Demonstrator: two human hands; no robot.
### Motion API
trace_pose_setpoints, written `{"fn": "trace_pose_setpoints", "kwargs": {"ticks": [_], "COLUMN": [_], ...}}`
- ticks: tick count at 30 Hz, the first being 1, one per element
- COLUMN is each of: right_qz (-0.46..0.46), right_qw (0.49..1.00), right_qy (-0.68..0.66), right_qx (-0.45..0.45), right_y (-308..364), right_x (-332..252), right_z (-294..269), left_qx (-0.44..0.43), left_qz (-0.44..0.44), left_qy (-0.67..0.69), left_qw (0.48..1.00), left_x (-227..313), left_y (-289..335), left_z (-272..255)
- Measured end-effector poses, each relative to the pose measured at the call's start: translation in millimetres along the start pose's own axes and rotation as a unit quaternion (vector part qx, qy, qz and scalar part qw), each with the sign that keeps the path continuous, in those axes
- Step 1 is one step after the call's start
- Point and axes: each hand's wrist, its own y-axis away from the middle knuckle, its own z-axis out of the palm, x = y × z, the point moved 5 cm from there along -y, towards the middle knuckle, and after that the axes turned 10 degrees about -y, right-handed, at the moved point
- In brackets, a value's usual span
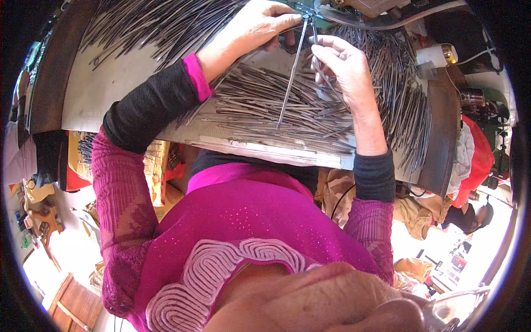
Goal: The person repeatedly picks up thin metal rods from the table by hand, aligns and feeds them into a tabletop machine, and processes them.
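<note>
My right hand (345, 65) pinches a thin dark metal strip (315, 33) between thumb and fingers, and the strip slants down past the palm. A second, lighter metal strip (291, 77) hangs down to the left, its lower end over a pile of similar strips (260, 102). The upper ends of both strips meet near a small bluish-green machine part (306, 10) at the top edge. My left hand (251, 27) is beside that part, thumb stretched toward the strip ends and the other fingers curled under. What its fingertips hold is too hidden to make out.
Further heaps of dark strips (160, 30) cover the pale worktable (91, 94) at left and right (406, 105). Raised brown boards (52, 72) edge the table. A grey cable (387, 26) runs across the top right. A red and white cloth bundle (473, 157) lies beyond the right board.
</note>
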Motion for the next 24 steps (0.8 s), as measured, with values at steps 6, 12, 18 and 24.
{"fn": "trace_pose_setpoints", "kwargs": {"ticks": [6, 12, 18, 24], "right_qz": [0.038, 0.062, 0.125, 0.071], "right_qw": [0.996, 0.994, 0.979, 0.991], "right_qy": [-0.075, -0.075, 0.018, 0.062], "right_qx": [-0.019, -0.045, -0.161, -0.098], "right_y": [-1, 0, 13, 1], "right_x": [0, 3, -2, 4], "right_z": [-2, 3, 27, 5], "left_qx": [-0.086, -0.073, -0.085, -0.153], "left_qz": [-0.116, -0.078, -0.069, 0.011], "left_qy": [0.119, 0.109, 0.059, -0.105], "left_qw": [0.982, 0.988, 0.992, 0.983], "left_x": [8, 10, 16, 8], "left_y": [3, 2, 2, 2], "left_z": [-8, -9, -12, 5]}}
